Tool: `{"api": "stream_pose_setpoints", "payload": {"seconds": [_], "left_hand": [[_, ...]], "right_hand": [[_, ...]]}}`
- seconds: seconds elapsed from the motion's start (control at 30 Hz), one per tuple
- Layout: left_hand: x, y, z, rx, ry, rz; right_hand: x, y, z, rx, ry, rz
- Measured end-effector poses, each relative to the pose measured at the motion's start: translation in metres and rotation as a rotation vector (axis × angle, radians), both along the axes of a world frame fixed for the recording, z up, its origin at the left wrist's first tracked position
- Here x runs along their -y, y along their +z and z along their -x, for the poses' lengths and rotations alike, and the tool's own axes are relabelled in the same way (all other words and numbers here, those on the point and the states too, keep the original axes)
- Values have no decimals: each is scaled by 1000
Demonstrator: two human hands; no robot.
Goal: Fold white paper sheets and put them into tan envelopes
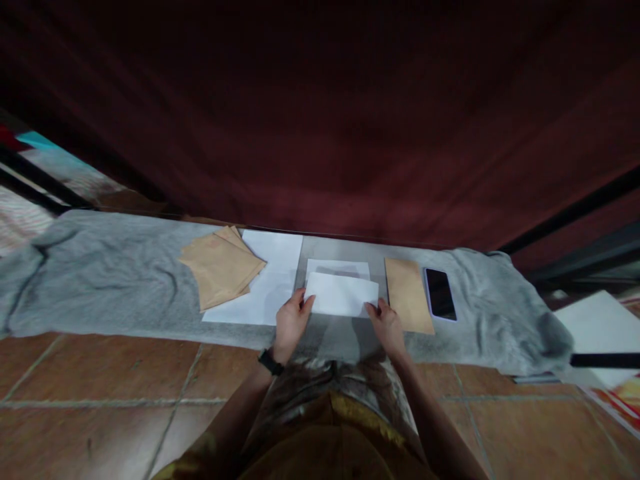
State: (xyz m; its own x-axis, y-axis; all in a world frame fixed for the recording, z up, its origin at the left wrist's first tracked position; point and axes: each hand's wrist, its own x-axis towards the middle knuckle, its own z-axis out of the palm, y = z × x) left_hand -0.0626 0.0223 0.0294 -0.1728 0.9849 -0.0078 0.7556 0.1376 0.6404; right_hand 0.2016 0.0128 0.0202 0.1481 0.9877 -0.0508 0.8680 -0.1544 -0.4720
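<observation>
A folded white sheet of paper (341,295) lies on a grey cloth (115,280) in front of me. My left hand (291,321) pinches the sheet's near left corner, a dark band on its wrist. My right hand (386,323) grips the near right corner with its fingers closed. Part of the sheet is lifted and folded back over the rest. Just left lies a stack of white sheets (270,277), partly covered by several brown envelopes (220,267). One brown envelope (407,293) lies right of the folded sheet.
A dark phone (440,293) rests face up at the right of the single envelope. A dark red curtain (320,120) hangs behind the cloth. Brown floor tiles (100,393) run along the near side. A white board (600,327) sits at far right.
</observation>
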Motion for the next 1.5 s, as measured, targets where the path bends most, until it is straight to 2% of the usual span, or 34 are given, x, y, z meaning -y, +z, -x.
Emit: {"api": "stream_pose_setpoints", "payload": {"seconds": [0.3,0.53,0.67,0.9,1.1,1.33,1.5], "left_hand": [[-22,6,-3,-58,35,21],[-34,2,0,147,45,-39],[-36,-3,2,172,40,-38],[-40,3,-5,-56,63,48],[-42,9,-12,-209,69,111],[-45,11,-16,-326,41,133],[-43,10,-17,-406,-17,126]], "right_hand": [[-26,2,8,118,-36,50],[-44,-3,10,117,-28,7],[-51,-6,10,96,-4,-65],[-57,-14,14,65,-16,-264],[-57,-14,20,155,-33,-227],[-59,-10,24,165,-44,-267],[-50,-7,35,168,51,-274]]}}
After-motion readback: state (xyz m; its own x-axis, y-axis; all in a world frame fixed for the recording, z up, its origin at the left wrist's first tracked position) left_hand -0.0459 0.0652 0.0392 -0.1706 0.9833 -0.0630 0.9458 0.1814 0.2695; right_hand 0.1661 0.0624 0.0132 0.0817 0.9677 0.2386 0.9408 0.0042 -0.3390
